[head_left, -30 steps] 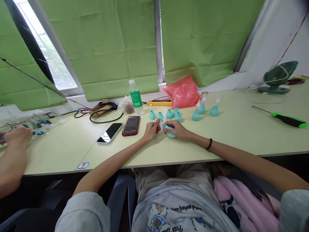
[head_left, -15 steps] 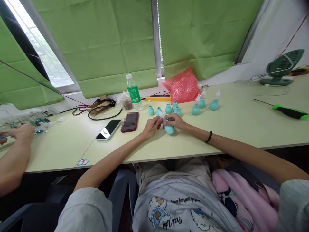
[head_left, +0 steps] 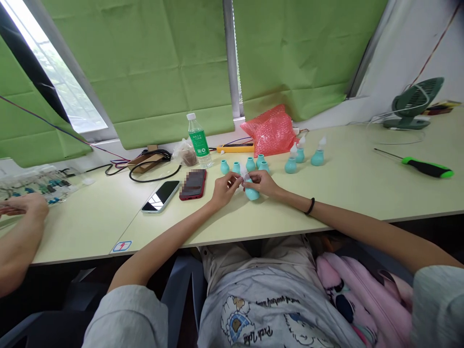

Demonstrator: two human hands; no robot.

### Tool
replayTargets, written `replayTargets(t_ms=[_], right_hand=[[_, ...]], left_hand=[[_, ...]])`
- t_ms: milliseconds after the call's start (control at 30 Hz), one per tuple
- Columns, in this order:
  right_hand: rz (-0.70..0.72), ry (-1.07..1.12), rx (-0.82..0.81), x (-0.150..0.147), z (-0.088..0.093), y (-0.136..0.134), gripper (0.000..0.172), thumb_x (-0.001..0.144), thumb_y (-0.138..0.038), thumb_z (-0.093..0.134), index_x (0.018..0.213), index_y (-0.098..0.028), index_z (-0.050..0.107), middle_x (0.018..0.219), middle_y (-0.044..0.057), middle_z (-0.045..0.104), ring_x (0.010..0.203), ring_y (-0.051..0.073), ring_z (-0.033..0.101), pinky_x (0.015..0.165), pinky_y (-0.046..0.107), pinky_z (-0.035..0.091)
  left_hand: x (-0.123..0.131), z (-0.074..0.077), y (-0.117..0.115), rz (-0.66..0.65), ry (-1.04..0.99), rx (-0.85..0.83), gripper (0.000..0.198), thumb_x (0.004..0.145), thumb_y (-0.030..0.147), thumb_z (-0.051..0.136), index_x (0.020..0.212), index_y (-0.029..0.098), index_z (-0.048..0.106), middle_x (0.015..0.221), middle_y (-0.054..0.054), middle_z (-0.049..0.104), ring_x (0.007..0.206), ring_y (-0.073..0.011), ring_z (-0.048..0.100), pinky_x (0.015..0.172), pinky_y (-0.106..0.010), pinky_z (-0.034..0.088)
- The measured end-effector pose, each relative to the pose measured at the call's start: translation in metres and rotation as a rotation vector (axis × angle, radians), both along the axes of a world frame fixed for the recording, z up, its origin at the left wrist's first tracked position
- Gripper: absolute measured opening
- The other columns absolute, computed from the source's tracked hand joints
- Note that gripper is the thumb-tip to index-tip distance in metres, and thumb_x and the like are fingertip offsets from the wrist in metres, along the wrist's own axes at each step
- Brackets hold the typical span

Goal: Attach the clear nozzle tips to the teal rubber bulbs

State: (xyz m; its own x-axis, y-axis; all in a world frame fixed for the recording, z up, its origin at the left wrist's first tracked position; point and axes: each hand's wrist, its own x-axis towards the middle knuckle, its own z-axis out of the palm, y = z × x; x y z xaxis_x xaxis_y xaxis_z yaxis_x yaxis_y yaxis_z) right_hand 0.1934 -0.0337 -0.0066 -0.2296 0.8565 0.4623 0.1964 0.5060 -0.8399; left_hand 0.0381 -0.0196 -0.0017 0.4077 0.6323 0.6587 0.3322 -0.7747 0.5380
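Note:
A teal bulb syringe with a clear pointed tip is between my two hands, just above or on the table; which, I cannot tell. My right hand is closed around its neck, thumb and fingers near where the tip joins the bulb. From the other side, my left hand pinches at the base of the tip; its fingertips partly hide the joint. Behind my hands stand several teal bulbs without tips. To the right are three bulb syringes with clear tips fitted.
Left of my hands lie a red-edged phone and a white-edged phone. A water bottle, red bubble wrap and black cable are behind. Rightward lie a screwdriver and green fan. Another person's hand works far left.
The view has shifted slightly. The bulb syringe's tip points more upright, and my left fingers have changed their hold slightly. The other person's hand has moved a little.

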Motion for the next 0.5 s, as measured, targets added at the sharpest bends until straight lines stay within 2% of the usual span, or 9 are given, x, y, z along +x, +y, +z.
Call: replayTargets(t_ms=[100,200,500], right_hand=[[-0.036,-0.022,0.018,-0.0001,-0.0001,-0.0004,0.023,0.057,-0.036,0.061,0.064,-0.015,0.056,0.057,-0.001,0.057,0.057,0.014,0.054,0.049,0.023,0.041],[-0.078,-0.048,0.052,0.0000,-0.0003,-0.0012,0.025,0.055,-0.038,0.062,0.063,-0.015,0.056,0.055,-0.001,0.056,0.055,0.013,0.053,0.046,0.022,0.039],[-0.116,-0.099,0.109,0.0010,-0.0022,-0.0005,0.025,0.057,-0.039,0.059,0.063,-0.016,0.055,0.052,-0.002,0.052,0.051,0.012,0.049,0.044,0.022,0.034]], left_hand=[[0.0011,0.0011,0.0000,0.028,-0.067,0.053,0.022,0.071,0.036,0.049,0.073,0.016,0.058,0.070,-0.003,0.060,0.059,-0.0101,0.052,0.054,-0.021,0.041],[0.0014,0.0016,-0.0011,0.043,-0.101,0.049,0.021,0.069,0.036,0.052,0.071,0.016,0.060,0.070,-0.003,0.060,0.062,-0.0114,0.053,0.056,-0.023,0.043],[0.0029,-0.0029,0.0025,-0.064,-0.235,-0.200,0.026,0.067,0.037,0.053,0.075,0.013,0.060,0.075,-0.004,0.060,0.060,-0.0104,0.053,0.053,-0.022,0.046]])
